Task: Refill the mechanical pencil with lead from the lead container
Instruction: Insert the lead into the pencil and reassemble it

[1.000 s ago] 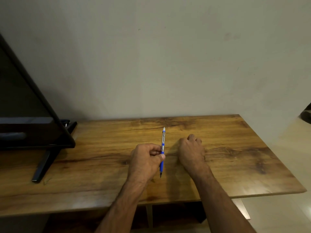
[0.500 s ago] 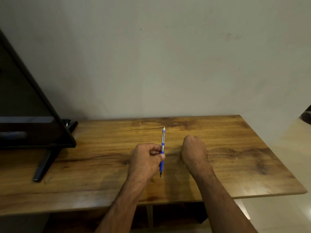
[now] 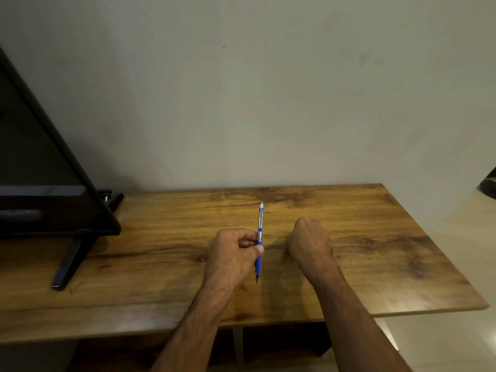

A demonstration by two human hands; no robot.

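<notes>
Pencil [image 3: 260, 224] pinched by left hand [image 3: 231, 255]; right hand [image 3: 309, 240] beside it curled, contents hidden.

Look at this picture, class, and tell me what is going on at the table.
At a wooden table, a person's left hand pinches a blue mechanical pencil, tip toward them, cap end away. The right hand is curled beside it, back to the camera, so whether it holds anything cannot be told. No lead container shows. A dark screen stands at the left.
</notes>
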